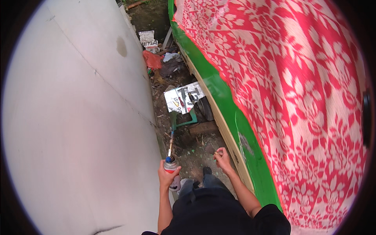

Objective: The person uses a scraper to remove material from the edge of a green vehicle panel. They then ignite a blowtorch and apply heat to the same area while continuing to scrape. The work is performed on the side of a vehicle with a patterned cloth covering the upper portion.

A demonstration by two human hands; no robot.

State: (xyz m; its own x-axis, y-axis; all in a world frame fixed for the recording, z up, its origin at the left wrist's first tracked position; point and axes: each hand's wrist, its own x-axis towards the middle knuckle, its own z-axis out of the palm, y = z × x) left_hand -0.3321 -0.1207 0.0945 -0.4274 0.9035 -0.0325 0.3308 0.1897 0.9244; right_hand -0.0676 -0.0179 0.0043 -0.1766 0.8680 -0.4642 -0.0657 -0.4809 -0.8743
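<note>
- Far left: pale wall (78,102), dark streaks and a stain.
- Left hand (166,174): wrapped round a gas canister (175,183), beside the wall; blowtorch head (170,150) on top, blue knob, nozzle pointing away from the wearer.
- Beyond the nozzle: green frame (192,117) on the ground, white printed sheet (171,103) behind it, hand tools (181,102) lying on that.
- Right hand (222,160): fingertips pinching a small yellowish object (215,153), near the green panel (223,88).
- Far right: red-and-white floral cloth (297,102) draped over the panel.
- Risk, I'd judge: if lit, the torch could scorch the sheet or frame, since the nozzle faces them; a stray swing right could threaten the cloth. A loose pinch could drop the small piece into the litter.
- Unclear: whether there's a flame; canister partly behind fingers; small object too tiny to identify; cloth cut off by the lens rim.
</note>
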